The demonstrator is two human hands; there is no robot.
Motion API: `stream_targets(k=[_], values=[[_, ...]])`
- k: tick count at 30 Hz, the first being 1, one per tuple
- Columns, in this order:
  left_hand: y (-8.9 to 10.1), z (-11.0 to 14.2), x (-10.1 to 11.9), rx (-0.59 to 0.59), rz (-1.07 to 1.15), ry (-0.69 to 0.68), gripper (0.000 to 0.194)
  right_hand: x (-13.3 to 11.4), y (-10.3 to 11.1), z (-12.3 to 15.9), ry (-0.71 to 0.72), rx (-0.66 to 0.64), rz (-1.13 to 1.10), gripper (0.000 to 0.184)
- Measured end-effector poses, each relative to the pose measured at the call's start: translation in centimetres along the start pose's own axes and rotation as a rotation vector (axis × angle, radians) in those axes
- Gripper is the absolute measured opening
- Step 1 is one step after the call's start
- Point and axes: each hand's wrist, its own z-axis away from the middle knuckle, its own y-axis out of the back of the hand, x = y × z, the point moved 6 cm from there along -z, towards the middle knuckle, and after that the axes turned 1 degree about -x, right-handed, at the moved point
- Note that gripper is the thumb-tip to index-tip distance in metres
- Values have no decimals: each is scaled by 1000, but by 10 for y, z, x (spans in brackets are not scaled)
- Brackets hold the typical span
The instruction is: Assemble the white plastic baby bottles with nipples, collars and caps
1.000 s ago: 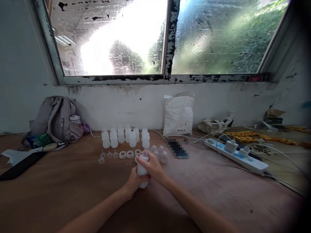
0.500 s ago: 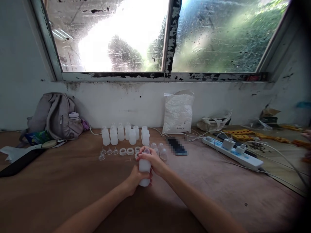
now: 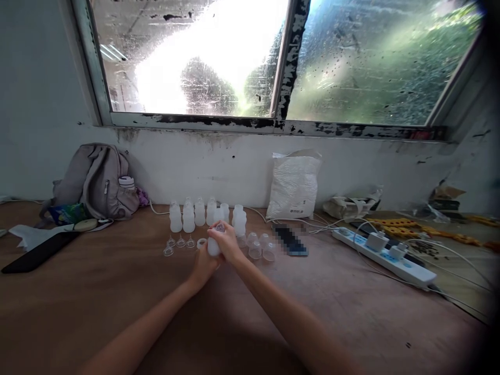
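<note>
Both of my hands are around one white baby bottle (image 3: 213,248). My left hand (image 3: 203,265) wraps its lower body, and my right hand (image 3: 225,240) grips the top, where a clear nipple shows between the fingers. Behind them stand several white bottles (image 3: 188,219), some with nipples fitted and some with open tops. Left of my hands lie several clear nipples (image 3: 180,241) and a white collar ring (image 3: 201,242); other rings seem hidden behind my hands. Several clear caps (image 3: 255,250) sit to the right of my right wrist.
A phone (image 3: 291,240) lies right of the caps, and a white power strip (image 3: 385,258) with chargers and cables is farther right. A white plastic package (image 3: 294,185) leans on the wall. At left are a grey backpack (image 3: 97,182) and a black flat object (image 3: 41,252).
Both hands have moved away from me and slightly left with the bottle, nearer the row of bottles. The camera view has shifted a little to the left.
</note>
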Motion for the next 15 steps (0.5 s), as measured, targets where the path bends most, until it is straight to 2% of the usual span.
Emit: stream_targets(k=[4,8,10,12,15], values=[[17,-8,-8,12,-49,-57,24,6,-19,-8,5,83,68,6],[27,-17,-16,63,-252,-140,32,15,-25,-8,42,107,146,10],[30,-21,-18,92,-411,-184,29,20,-19,-7,60,94,296,18],[30,-23,-17,104,-560,-228,24,21,-6,-5,107,57,536,27],[21,-20,-11,78,-668,-303,22,13,17,2,344,-4,863,32]])
